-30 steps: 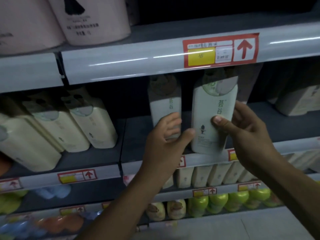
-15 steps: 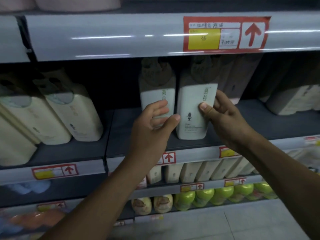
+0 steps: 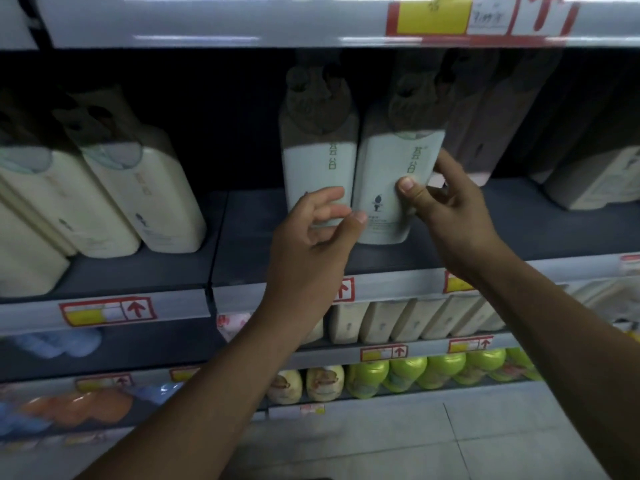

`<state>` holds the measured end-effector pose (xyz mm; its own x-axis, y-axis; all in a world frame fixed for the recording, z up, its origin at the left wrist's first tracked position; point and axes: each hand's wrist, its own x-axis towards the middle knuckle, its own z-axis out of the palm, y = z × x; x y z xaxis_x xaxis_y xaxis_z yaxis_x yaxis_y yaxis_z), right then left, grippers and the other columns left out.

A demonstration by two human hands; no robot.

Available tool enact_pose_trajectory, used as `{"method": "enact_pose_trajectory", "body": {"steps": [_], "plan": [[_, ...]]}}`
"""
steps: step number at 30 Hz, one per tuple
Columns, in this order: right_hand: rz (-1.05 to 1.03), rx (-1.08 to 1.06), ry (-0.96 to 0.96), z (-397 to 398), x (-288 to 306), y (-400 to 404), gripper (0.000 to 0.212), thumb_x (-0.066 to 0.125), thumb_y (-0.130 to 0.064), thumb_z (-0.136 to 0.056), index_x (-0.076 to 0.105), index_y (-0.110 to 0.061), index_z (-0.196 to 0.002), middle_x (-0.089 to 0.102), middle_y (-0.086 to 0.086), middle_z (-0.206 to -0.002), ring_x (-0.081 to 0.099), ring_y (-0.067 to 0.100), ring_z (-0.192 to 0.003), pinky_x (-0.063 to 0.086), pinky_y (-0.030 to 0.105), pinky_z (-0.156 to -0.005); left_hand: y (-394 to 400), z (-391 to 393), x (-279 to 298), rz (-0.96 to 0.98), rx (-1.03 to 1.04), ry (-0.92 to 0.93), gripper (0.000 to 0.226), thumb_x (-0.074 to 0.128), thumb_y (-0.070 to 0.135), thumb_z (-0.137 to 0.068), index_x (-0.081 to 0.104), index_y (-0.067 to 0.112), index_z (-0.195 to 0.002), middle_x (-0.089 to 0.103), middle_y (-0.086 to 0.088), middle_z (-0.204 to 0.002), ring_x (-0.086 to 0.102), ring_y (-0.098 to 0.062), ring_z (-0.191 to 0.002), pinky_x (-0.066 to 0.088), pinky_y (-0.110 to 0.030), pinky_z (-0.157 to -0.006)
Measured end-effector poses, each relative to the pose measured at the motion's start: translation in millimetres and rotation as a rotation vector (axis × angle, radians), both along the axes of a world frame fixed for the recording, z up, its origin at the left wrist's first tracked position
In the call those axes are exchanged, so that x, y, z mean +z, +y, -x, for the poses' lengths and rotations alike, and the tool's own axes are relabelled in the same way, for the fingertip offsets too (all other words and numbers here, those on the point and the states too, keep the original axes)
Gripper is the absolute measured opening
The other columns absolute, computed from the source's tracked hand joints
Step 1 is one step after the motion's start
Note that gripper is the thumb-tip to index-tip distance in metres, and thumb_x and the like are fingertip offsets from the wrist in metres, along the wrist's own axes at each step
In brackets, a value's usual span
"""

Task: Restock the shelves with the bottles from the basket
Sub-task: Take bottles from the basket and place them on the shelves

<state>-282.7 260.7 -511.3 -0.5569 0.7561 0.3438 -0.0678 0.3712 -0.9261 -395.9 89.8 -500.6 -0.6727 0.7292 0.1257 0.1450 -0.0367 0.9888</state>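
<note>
Nearest to me, both forearms reached up and away toward the middle shelf (image 3: pixel 381 258). My left hand (image 3: pixel 308 240) was at the lower front of the left bottle (image 3: pixel 318 174); its fingers were loosely curled, the fingertips against the label and the thumb stretched right toward the neighbouring bottle, and I could not tell whether it truly gripped or only steadied. My right hand (image 3: pixel 446 209) held the right bottle (image 3: pixel 394 188), thumb flat on the front face and fingers wrapped behind its right edge, a firm pinch across the body. Both bottles stood upright on the shelf board, side by side and touching or very nearly so, set back from the front lip. Their dark pump tops rose into shadow under the upper shelf rail (image 3: pixel 242 22), which carried a red and yellow price tag (image 3: pixel 478 15). Farther right and deeper, more bottles of the same kind (image 3: pixel 491 133) stood in the dark; to the left, a leaning row of cream bottles (image 3: pixel 145 199) stood well apart. The basket was not in view. I judged the step in hand to be the seating and squaring of this pair in their row. The next move would call for releasing both without tipping them, labels facing out, then going back to the basket for more stock.
</note>
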Motion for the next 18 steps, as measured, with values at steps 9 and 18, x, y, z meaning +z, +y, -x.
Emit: {"method": "enact_pose_trajectory", "body": {"steps": [9,18], "plan": [[0.094,-0.012,0.006,10,0,10,0.026,0.067,-0.019,-0.102,0.062,-0.021,-0.127,0.068,0.011,-0.135,0.074,0.019,-0.111,0.061,0.043,-0.098,-8,2,-6,-0.013,-0.018,-0.014,0.027,0.072,0.028,-0.098,0.066,0.03,-0.124,0.075,0.003,-0.113,0.075,-0.011,-0.1,0.064,-0.04,-0.09],[-0.049,-0.461,-0.091,-8,-13,-73,0.056,0.069,-0.041,-0.1,0.049,-0.025,-0.15,0.051,-0.003,-0.136,0.056,0.011,-0.122,0.05,0.028,-0.101,-23,5,-4,-0.007,0.013,-0.002,0.032,0.071,0.038,-0.095,0.064,0.036,-0.126,0.076,0.008,-0.114,0.073,-0.009,-0.103,0.061,-0.045,-0.095]]}}
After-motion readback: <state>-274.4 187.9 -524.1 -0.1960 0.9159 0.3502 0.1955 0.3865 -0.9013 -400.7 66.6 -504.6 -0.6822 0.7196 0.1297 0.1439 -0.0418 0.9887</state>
